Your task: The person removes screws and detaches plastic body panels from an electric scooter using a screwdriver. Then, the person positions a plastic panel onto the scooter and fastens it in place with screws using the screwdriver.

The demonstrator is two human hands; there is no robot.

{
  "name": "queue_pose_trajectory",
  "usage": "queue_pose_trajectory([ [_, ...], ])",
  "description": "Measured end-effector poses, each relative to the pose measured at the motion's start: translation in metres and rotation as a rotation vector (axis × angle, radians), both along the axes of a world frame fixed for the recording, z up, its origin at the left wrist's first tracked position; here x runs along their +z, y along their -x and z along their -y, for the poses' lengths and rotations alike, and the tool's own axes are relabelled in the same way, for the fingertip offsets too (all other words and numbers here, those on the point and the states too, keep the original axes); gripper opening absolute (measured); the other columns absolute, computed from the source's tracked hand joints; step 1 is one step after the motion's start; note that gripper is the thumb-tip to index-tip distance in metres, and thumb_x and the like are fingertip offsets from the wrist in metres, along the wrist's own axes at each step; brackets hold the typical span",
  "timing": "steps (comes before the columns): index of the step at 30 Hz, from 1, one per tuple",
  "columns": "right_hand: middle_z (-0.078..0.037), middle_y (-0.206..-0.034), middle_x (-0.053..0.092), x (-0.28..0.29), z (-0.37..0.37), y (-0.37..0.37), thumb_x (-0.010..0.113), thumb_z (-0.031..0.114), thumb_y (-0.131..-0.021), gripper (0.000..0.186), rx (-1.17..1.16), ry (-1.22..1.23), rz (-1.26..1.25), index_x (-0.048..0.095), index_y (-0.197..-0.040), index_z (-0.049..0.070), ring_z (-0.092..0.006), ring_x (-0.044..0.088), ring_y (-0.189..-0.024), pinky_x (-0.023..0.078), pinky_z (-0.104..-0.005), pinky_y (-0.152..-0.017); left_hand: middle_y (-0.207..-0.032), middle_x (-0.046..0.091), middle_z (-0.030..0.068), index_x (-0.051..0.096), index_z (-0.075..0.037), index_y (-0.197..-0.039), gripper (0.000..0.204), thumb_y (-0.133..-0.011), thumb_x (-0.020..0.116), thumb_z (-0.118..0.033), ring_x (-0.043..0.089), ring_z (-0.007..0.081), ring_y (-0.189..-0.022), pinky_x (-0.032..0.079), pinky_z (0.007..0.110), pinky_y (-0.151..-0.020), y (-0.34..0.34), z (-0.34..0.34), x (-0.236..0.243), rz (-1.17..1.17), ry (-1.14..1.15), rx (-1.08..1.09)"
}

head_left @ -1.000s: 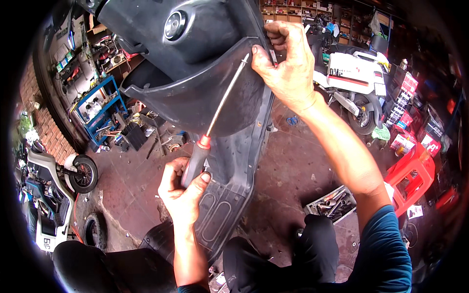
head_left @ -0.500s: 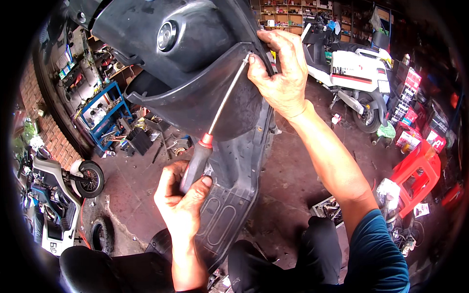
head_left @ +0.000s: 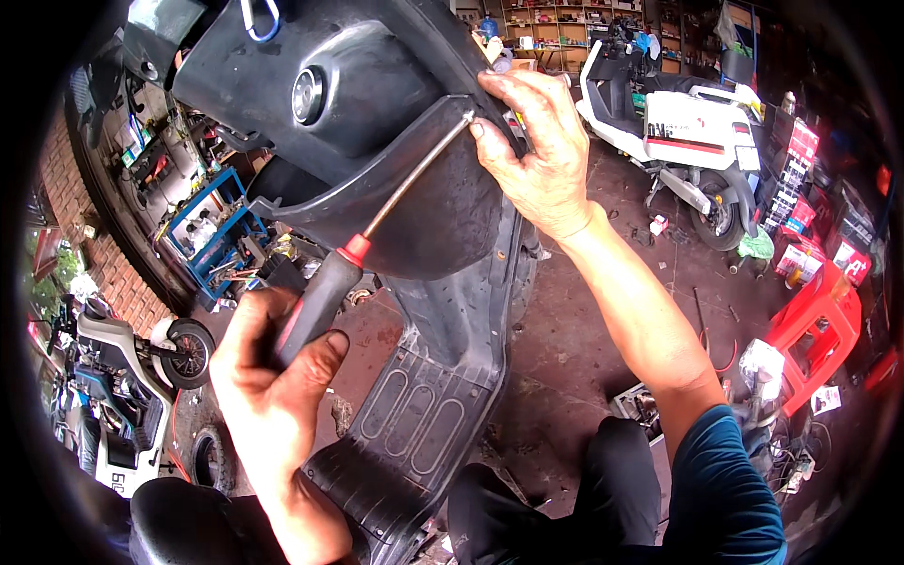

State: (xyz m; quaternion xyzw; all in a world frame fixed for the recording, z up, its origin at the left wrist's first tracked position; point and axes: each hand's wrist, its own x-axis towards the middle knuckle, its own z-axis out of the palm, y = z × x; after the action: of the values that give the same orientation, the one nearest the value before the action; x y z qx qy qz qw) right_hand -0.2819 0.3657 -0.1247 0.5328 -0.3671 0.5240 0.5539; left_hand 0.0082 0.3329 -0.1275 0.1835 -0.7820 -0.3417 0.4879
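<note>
My left hand (head_left: 278,381) is closed round the grey and red handle of a screwdriver (head_left: 320,300), whose metal shaft slants up to the upper right corner of a black plastic pocket panel (head_left: 405,226) on a scooter's front. The tip meets that corner at a small fastener point (head_left: 468,117). My right hand (head_left: 541,160) grips the edge of the panel there, thumb beside the tip and fingers over the side. Above sits a black molded cover with a round lock (head_left: 307,95). Below runs the ribbed footboard (head_left: 414,424).
A white scooter (head_left: 697,141) stands at the right, near boxes and a red plastic stool (head_left: 815,334). At the left are a blue rack (head_left: 226,235), another scooter (head_left: 122,395) and a loose tyre (head_left: 212,457). Shelves (head_left: 556,24) line the back.
My left hand has swung left and toward me, tilting the screwdriver further sideways, its tip staying near the corner. My right hand sits slightly lower in view, still gripping the panel edge.
</note>
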Motion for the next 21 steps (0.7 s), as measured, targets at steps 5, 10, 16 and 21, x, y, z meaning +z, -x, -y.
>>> queue_pose_trajectory([
  [5, -0.012, -0.107, 0.057, -0.007, -0.009, -0.027, 0.071, 0.012, -0.070, 0.042, -0.054, 0.008, 0.178, 0.060, -0.111, 0.005, -0.0309, 0.056, -0.097, 0.045, -0.0395, -0.084, -0.066, 0.051, 0.0017, 0.055, 0.001, -0.086, 0.021, -0.069, 0.068, 0.002, 0.045, 0.0069, -0.063, 0.037, 0.020, -0.059, -0.002, -0.012, 0.012, 0.052, 0.248, 0.116],
  [10, -0.009, -0.093, 0.057, 0.001, -0.022, -0.117, 0.066, 0.020, -0.072, 0.028, 0.086, -0.241, -0.022, 0.061, -0.095, 0.004, -0.0267, 0.057, -0.087, 0.044, -0.0396, -0.081, -0.073, 0.053, 0.0022, 0.055, 0.000, -0.087, 0.024, -0.068, 0.069, 0.004, 0.046, 0.0094, -0.067, 0.040, 0.022, -0.065, 0.007, 0.004, -0.007, -0.011, 0.213, 0.058],
  [16, -0.012, -0.071, 0.063, 0.033, -0.006, -0.125, 0.065, 0.020, -0.069, 0.020, -0.079, -0.597, 0.082, 0.063, -0.077, 0.001, -0.0250, 0.063, -0.073, 0.043, -0.0368, -0.076, -0.096, 0.054, 0.0118, 0.050, -0.001, -0.091, 0.040, -0.067, 0.078, -0.015, 0.050, 0.0166, -0.087, 0.040, 0.028, -0.081, -0.017, 0.026, -0.023, -0.133, 0.110, -0.049],
  [21, -0.015, -0.057, 0.061, 0.050, -0.010, -0.115, 0.065, 0.013, -0.063, 0.013, -0.057, -0.806, 0.052, 0.062, -0.055, 0.004, -0.0275, 0.062, -0.057, 0.044, -0.0368, -0.071, -0.098, 0.056, 0.0137, 0.052, 0.000, -0.096, 0.043, -0.067, 0.080, -0.016, 0.052, 0.0222, -0.092, 0.041, 0.036, -0.087, 0.004, 0.038, -0.056, -0.427, 0.217, -0.027],
])
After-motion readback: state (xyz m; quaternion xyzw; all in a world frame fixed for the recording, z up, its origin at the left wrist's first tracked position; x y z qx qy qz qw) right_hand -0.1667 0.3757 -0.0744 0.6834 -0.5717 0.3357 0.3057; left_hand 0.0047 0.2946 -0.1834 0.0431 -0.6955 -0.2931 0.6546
